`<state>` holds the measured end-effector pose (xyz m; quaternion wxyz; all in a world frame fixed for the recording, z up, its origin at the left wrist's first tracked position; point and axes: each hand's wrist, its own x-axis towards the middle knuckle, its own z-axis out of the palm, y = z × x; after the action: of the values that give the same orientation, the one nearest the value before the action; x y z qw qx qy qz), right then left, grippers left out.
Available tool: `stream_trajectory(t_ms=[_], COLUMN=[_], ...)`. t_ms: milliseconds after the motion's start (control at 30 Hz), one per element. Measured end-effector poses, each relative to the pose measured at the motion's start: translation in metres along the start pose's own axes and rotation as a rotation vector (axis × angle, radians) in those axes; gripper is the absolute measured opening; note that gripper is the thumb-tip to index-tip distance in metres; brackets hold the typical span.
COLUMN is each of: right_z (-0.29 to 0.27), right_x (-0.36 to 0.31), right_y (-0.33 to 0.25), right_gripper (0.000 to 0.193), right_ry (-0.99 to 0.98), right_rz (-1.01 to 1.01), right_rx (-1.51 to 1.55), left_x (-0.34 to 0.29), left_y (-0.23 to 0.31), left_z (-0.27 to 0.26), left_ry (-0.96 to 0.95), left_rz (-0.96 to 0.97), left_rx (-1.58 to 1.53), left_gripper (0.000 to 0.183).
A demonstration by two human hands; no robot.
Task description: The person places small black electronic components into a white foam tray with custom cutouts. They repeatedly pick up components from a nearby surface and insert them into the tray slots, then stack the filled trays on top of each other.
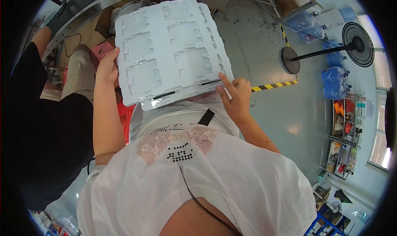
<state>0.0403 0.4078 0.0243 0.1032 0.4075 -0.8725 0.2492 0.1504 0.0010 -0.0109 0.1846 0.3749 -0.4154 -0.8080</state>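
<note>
In front of me are white moulded plastic trays (pixel 163 49) with square recesses, at least two lying one over the other and slightly offset. My left hand (pixel 108 67) is closed on their left edge, its thumb at the rim and the other fingers partly hidden. Close to the near right corner is my right hand (pixel 237 97). Its index fingertip touches the tray beside a short black strip (pixel 211 82), while the thumb is apart from it and the other fingers are bent. A second black strip (pixel 164 95) lies along the near edge.
A person in dark clothing (pixel 53 145) sits close on my left. Behind the trays runs a metal-edged bench (pixel 93 6). To the right stand a black fan (pixel 357 44), wrapped blue water bottles (pixel 334 83) and a shelf rack (pixel 345 132). Striped tape (pixel 275 86) marks the floor.
</note>
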Motion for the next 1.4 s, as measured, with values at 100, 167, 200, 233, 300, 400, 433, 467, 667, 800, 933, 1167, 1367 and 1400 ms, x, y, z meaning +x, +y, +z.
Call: stream_trajectory(t_ms=[100,167,200,233,300,400,433,467,667,800,933,1167,1367,1400], right_z=[0.001,0.001,0.003,0.006,0.017,0.014,0.013,0.008,-0.021,-0.048,-0.011,0.094,0.067,0.059], right_x=[0.001,0.016,0.026,0.038,0.070,0.107,0.120,0.130,0.170,0.249,0.412,0.552,0.498,0.484], right_y=[0.006,0.012,0.018,0.026,0.042,0.051,0.052,0.050,0.035,0.023,0.042,0.075,0.060,0.036], right_gripper=[0.042,0.045,0.046,0.048,0.045,0.047,0.048,0.049,0.050,0.053,0.058,0.049,0.019,0.007], right_ry=[0.151,0.235,0.248,0.259,0.117,-0.363,-0.559,-0.611,-0.976,-0.584,0.187,0.032,0.427,0.486], right_rz=[0.102,0.179,0.201,0.220,0.342,0.466,0.492,0.547,0.707,0.298,0.139,0.489,0.303,0.193], right_rx=[0.077,0.127,0.128,0.133,0.331,0.309,0.243,0.273,0.169,0.010,0.212,-0.365,0.141,0.391], left_x=[0.005,0.010,0.012,0.009,-0.006,-0.012,-0.013,-0.019,-0.041,-0.023,0.047,0.214,0.227,0.242], left_y=[-0.003,-0.013,-0.026,-0.032,-0.030,-0.025,-0.020,-0.013,0.011,0.076,0.162,0.168,0.139,0.153], left_z=[-0.015,-0.020,-0.013,-0.004,0.023,0.034,0.036,0.035,0.050,0.085,0.184,0.285,0.275,0.251], left_ry=[-0.065,-0.013,0.053,0.128,0.217,0.236,0.233,0.173,0.066,0.078,0.234,0.749,0.819,0.553], left_rz=[0.004,0.087,0.151,0.216,0.281,0.529,0.629,0.498,0.516,0.541,1.061,0.766,1.224,1.138], left_rx=[0.022,0.114,0.183,0.250,0.574,0.828,0.939,0.959,1.250,1.376,1.201,1.832,1.470,1.294], left_gripper=[0.025,0.025,0.025,0.026,0.031,0.032,0.032,0.030,0.028,0.031,0.043,0.054,0.019,0.025])
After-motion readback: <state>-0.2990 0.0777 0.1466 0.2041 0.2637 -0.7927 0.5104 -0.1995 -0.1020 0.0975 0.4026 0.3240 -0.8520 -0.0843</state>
